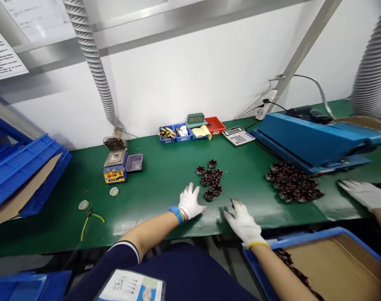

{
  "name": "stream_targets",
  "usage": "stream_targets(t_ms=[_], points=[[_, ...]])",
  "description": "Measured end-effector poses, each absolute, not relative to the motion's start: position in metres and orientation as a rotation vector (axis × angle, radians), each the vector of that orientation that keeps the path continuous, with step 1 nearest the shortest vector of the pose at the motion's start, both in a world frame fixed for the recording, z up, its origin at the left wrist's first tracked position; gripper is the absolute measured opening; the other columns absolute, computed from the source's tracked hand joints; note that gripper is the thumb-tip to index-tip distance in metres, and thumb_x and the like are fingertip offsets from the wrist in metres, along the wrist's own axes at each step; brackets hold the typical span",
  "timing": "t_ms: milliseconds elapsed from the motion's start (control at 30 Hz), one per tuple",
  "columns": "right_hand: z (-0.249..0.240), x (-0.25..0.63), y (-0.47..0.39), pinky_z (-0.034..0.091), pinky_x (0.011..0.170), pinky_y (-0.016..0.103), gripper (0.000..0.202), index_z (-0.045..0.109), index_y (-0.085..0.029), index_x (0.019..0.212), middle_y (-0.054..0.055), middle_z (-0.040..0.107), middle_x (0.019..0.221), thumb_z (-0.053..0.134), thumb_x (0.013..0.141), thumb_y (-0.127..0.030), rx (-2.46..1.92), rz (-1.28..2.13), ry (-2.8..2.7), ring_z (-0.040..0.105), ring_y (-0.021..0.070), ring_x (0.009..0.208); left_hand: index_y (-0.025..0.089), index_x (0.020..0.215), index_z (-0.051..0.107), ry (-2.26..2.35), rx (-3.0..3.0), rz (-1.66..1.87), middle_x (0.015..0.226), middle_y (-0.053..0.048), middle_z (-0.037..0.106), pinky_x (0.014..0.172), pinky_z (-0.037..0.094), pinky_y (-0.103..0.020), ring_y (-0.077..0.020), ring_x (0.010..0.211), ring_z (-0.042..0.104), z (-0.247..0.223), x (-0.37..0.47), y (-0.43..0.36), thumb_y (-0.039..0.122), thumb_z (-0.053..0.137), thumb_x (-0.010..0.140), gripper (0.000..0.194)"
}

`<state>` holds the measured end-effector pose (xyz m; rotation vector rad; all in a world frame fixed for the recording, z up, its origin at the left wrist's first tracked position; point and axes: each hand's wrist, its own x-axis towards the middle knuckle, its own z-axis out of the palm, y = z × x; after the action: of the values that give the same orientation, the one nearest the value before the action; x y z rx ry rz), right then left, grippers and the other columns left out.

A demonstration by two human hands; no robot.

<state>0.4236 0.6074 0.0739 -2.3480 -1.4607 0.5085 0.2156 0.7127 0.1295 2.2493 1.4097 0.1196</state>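
A long table (165, 175) covered in a dark green mat spans the view, backed by a white wall. At its right end sits a big blue sheet-metal machine housing (309, 140), and at the left edge a stack of blue plastic crates (17, 167) with a sheet of brown cardboard between them. Below the front edge on the right stands a blue plastic crate lined with brown cardboard (331, 263). A grey ribbed extraction hose (94, 62) hangs down the wall to a small blue soldering pot (115, 167). Just in front of the machine lies a large heap of dark wound motor stators (292, 182). Near the middle of the table lies a smaller cluster of dark round wound stators (210, 179), well apart from the heap. The person's left hand (190, 201), in a white glove with a blue wristband, rests flat and open on the mat, fingers spread, just beside the nearest stator of the cluster, holding nothing. The right hand (242, 223), also white-gloved, lies near the front edge, fingers loosely extended and blurred, gripping nothing. Another person's white-gloved hand (364, 193) lies flat at the far right. A grey desk calculator (238, 135) and yellow-handled cutters (90, 220) also lie on the table.
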Motion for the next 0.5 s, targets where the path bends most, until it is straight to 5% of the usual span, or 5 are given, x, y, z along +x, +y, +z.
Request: stream_targets(t_ms=[167, 333, 500], points=[[0.090, 0.465, 0.703, 0.048, 0.102, 0.043, 0.071, 0.040, -0.023, 0.156, 0.012, 0.027, 0.166, 0.051, 0.087, -0.038, -2.249, 0.461, -1.767, 0.054, 0.0321, 0.132, 0.022, 0.155, 0.037, 1.491, 2.302, -0.004, 0.168, -0.018, 0.024, 0.116, 0.039, -0.055, -0.0409, 0.147, 0.037, 0.124, 0.284, 0.751, 0.059, 0.068, 0.076, 0.092], [0.091, 0.473, 0.750, 0.040, 0.111, 0.042, 0.080, 0.041, -0.015, 0.154, 0.019, 0.028, 0.164, 0.061, 0.078, -0.029, -2.094, 0.485, -2.075, 0.045, 0.0335, 0.139, 0.022, 0.156, 0.032, 1.450, 2.427, -0.139, 0.171, -0.020, 0.012, 0.120, 0.029, -0.062, -0.0428, 0.154, 0.023, 0.124, 0.306, 0.779, 0.048, 0.072, 0.072, 0.097], [0.100, 0.488, 0.784, 0.017, 0.121, 0.056, 0.101, 0.039, -0.012, 0.154, 0.026, 0.022, 0.163, 0.076, 0.062, -0.033, -2.025, 0.476, -2.271, 0.022, 0.0444, 0.149, 0.021, 0.156, 0.030, 1.277, 2.536, -0.285, 0.170, -0.017, 0.018, 0.121, 0.024, -0.068, -0.0417, 0.155, 0.017, 0.129, 0.313, 0.810, 0.052, 0.076, 0.065, 0.107]])
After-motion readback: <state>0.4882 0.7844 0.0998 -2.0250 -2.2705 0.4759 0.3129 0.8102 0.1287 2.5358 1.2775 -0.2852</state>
